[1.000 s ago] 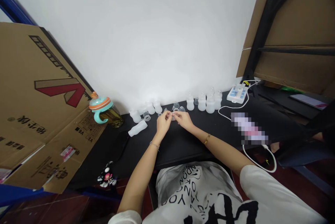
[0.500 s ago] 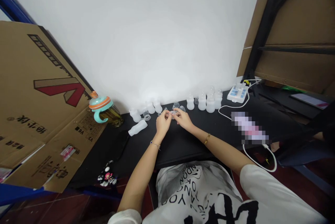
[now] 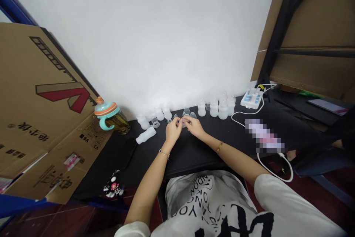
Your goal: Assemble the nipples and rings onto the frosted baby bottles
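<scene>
Over the middle of the black table, my left hand (image 3: 173, 130) and my right hand (image 3: 195, 126) meet fingertip to fingertip. Both pinch a small clear plastic ring-shaped part (image 3: 183, 121), mostly covered by the fingers. Just behind the hands lie clear dome-shaped caps (image 3: 193, 115). Left of my left hand a frosted baby bottle (image 3: 146, 135) lies on its side. Several frosted bottles without tops stand further back left, one of them a squat bottle (image 3: 143, 122). To the right, several bottles with clear nipple tops, such as the front bottle (image 3: 223, 110), stand grouped near the wall.
A teal-lidded drinking jug (image 3: 111, 117) stands at the left by a cardboard sheet (image 3: 52, 111). On the right are a power strip (image 3: 251, 99), its white cable and a blurred-out item (image 3: 264, 135). A dark phone (image 3: 128, 152) with a charm strap lies front left.
The fingers have shifted very slightly around the clear ring-shaped part, which sits a little differently between them. Everything else stays in place.
</scene>
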{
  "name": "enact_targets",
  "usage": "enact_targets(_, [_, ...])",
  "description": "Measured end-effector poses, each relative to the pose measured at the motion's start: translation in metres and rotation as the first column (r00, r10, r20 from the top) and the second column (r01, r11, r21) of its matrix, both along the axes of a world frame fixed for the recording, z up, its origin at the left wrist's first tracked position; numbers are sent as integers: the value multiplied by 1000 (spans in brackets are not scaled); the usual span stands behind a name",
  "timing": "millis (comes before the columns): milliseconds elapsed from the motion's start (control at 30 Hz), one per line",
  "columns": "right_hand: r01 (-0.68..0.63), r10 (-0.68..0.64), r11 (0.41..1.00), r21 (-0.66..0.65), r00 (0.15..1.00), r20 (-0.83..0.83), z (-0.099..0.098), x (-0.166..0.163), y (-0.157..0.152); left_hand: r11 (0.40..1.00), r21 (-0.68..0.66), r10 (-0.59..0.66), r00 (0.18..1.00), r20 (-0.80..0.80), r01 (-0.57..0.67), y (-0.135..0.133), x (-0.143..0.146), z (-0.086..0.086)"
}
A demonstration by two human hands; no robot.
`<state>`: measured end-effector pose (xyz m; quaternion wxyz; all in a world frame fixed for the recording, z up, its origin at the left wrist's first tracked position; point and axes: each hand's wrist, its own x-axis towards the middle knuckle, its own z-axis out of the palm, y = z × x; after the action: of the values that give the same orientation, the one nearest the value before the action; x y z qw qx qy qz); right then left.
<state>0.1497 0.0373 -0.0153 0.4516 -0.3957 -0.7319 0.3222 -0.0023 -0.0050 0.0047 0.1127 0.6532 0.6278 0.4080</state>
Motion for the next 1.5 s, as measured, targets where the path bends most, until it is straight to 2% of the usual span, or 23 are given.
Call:
enact_targets(633, [51, -56, 997, 62, 995, 78, 2, -1, 2, 998, 0, -57, 998, -34, 57, 1, 0, 0])
enact_targets(800, [49, -49, 999, 0, 999, -16, 1, 0, 0, 997, 39, -63, 998, 12, 62, -1, 1, 1])
enact_targets(1100, [-85, 84, 988, -126, 996, -19, -4, -5, -2, 999, 22, -30, 997, 75, 28, -2, -1, 2])
enact_targets(1333, [8, -7, 997, -83, 1000, 20, -5, -1, 2, 999, -15, 29, 996, -86, -31, -2, 2, 4])
enact_targets(1500, [58, -57, 998, -6, 996, 61, -2, 2, 3, 997, -18, 71, 987, -143, -74, -1, 2, 1])
